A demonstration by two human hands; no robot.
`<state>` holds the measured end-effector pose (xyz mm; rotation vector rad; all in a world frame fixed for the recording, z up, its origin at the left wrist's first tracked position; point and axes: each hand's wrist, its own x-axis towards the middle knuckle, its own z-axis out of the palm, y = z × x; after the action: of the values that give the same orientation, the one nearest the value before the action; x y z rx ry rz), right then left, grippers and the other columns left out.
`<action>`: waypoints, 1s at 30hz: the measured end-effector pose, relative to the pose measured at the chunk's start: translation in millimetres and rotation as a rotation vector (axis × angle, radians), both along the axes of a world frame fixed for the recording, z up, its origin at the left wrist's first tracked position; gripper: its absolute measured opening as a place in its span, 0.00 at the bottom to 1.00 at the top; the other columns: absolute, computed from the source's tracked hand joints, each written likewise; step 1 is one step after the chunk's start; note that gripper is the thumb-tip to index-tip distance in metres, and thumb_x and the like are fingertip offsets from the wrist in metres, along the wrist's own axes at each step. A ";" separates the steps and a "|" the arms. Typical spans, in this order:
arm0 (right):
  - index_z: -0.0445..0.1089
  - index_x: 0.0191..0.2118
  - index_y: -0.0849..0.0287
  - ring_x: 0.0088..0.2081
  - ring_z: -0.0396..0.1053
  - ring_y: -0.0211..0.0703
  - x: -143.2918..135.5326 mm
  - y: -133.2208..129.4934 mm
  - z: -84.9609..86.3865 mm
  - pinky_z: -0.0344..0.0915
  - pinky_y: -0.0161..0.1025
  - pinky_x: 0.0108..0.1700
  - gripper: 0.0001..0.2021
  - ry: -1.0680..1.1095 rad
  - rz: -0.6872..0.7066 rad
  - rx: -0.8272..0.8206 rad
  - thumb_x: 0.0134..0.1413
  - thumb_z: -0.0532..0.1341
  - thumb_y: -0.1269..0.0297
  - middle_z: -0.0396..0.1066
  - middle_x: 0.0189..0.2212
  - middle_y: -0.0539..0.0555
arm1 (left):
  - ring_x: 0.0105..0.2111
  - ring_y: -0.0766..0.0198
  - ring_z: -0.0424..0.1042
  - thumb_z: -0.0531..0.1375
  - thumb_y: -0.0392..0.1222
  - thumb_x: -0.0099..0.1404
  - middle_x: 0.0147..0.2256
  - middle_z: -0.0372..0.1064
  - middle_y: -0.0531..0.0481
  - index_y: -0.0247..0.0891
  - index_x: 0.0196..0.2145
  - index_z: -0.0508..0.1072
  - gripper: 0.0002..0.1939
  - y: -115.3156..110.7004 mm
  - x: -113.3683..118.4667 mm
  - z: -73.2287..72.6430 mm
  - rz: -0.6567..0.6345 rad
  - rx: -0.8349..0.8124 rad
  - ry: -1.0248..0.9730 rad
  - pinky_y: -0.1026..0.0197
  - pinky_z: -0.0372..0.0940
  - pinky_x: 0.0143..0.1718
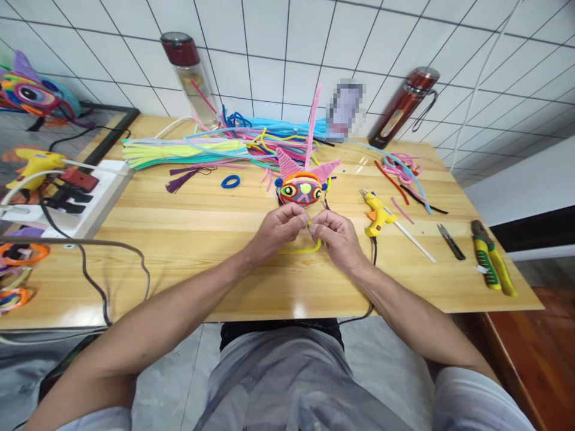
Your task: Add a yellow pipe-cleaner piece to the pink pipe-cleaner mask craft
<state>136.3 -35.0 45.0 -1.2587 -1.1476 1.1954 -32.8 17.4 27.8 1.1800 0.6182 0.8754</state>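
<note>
While both hands are held close together over the wooden table point(188, 239), a yellow pipe cleaner point(305, 247) is pinched between them, just in front of the pipe-cleaner mask point(302, 187). Left hand point(276, 230): fingers curled shut on 1 end. Right hand point(336, 236): fingertips closed on the other end; the slack loops down onto the table. Judged: bending or twisting is in hand; a short, firm pinch near the bend and small turns would keep it neat. Yellow glue gun point(378, 215) lies just right; scissors point(451, 241) and pliers point(492, 258) further right; loose pipe cleaners point(188, 151) heaped behind
</note>
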 end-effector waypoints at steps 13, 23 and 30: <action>0.72 0.28 0.56 0.22 0.54 0.34 2.8 2.8 2.5 0.52 0.35 0.27 0.10 0.047 -0.036 -0.002 0.45 0.70 0.57 0.65 0.19 0.44 | 0.18 0.72 0.52 0.66 0.65 0.66 0.20 0.58 0.58 0.37 0.34 0.74 0.25 -5.9 4.9 -0.9 0.080 -0.063 -0.058 0.66 0.48 0.21; 0.72 0.27 0.56 0.24 0.58 0.36 1.8 2.4 -3.0 0.54 0.36 0.29 0.10 0.081 -0.007 -0.021 0.46 0.70 0.57 0.67 0.20 0.45 | 0.19 0.74 0.51 0.74 0.62 0.58 0.21 0.60 0.61 0.37 0.34 0.73 0.25 -6.2 5.5 3.3 0.035 -0.056 -0.043 0.66 0.48 0.21; 0.73 0.28 0.56 0.24 0.59 0.37 3.3 3.0 -3.8 0.55 0.37 0.30 0.09 0.087 -0.007 -0.024 0.47 0.70 0.57 0.68 0.20 0.46 | 0.20 0.73 0.53 0.70 0.62 0.64 0.19 0.59 0.60 0.36 0.33 0.74 0.24 -5.8 2.4 5.6 0.048 0.019 -0.028 0.66 0.50 0.23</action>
<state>139.6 -32.0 41.3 -1.2155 -1.0674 1.2496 -30.4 11.6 33.4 1.1725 0.6187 0.9388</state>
